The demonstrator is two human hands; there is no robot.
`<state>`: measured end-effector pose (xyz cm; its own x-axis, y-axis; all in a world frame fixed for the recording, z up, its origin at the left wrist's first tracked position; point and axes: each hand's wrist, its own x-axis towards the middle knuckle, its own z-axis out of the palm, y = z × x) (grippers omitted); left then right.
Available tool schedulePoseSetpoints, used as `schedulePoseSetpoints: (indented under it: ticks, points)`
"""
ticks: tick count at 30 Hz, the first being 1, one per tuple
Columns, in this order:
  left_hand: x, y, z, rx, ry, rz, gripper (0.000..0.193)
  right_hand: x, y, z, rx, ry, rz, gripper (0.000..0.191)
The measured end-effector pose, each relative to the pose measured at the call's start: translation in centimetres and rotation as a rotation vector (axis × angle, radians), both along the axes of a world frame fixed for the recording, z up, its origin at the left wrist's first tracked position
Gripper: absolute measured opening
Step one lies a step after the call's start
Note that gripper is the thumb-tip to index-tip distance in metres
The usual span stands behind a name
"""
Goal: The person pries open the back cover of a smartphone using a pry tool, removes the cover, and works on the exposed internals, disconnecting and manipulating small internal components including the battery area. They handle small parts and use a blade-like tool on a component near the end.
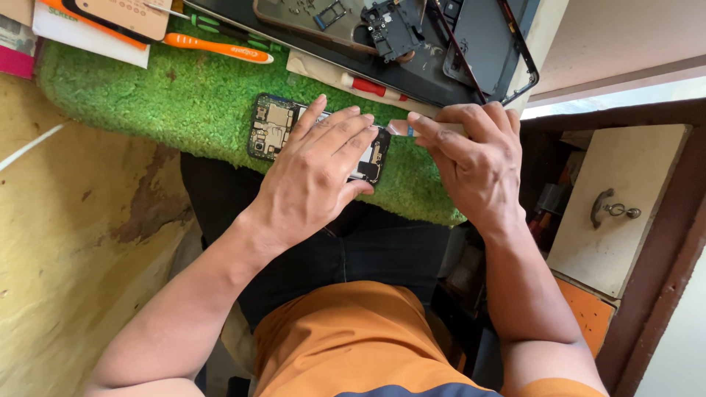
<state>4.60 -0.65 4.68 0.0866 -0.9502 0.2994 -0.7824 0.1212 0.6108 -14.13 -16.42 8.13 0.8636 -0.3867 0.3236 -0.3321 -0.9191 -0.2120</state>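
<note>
Pressed flat by the left hand [312,173], an opened black smartphone with bare circuit board [269,129] lies on green artificial-turf bench mat [169,95]; a small translucent tool [401,129] is pinched in the right hand [471,162]

An opened phone [316,138] lies on a turf mat [184,95] near the front edge of the bench [540,29], with the left hand [316,173] flat on top of it and the right hand [474,158] just to its right, holding a small tool [401,129] against the phone's right end. Behind the phone lie a screwdriver [217,48] and a tray [441,73] of phone parts [393,28]. A drawer [618,206] stands open to the right, below the bench.
</note>
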Motion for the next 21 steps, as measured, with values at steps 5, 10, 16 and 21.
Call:
schedulePoseSetpoints:
  ticks: [5,10,16,21]
  points:
    - [0.2,0.2,0.0,0.007,-0.015,-0.011,0.072,0.0,0.5,0.7,0.063,0.031,-0.007,0.028]
    - [0.2,0.2,-0.1,0.007,-0.037,-0.006,0.07,-0.4,1.1,2.2,0.215,0.096,-0.008,0.032]
    - [0.1,0.3,-0.2,-0.004,-0.074,0.002,0.067,-0.5,1.5,1.8,0.279,0.118,0.033,0.03]
    - [0.2,0.2,-0.4,-0.01,-0.064,-0.002,0.067,-1.8,-0.3,0.5,0.222,0.014,-0.043,0.032]
